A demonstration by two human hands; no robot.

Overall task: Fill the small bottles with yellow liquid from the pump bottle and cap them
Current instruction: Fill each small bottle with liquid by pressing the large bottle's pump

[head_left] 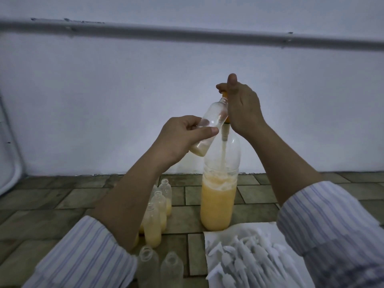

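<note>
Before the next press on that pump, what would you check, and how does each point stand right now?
1. Small bottle held firmly in the left hand: ok.
2. Its mouth up at the pump spout: ok.
3. Room left in it: ok, only the bottom holds liquid.
4. Right hand on the pump head: ok.
5. Pump bottle upright with liquid left: ok.
6. Spout actually inside the mouth: cannot tell, the hand hides it.
</note>
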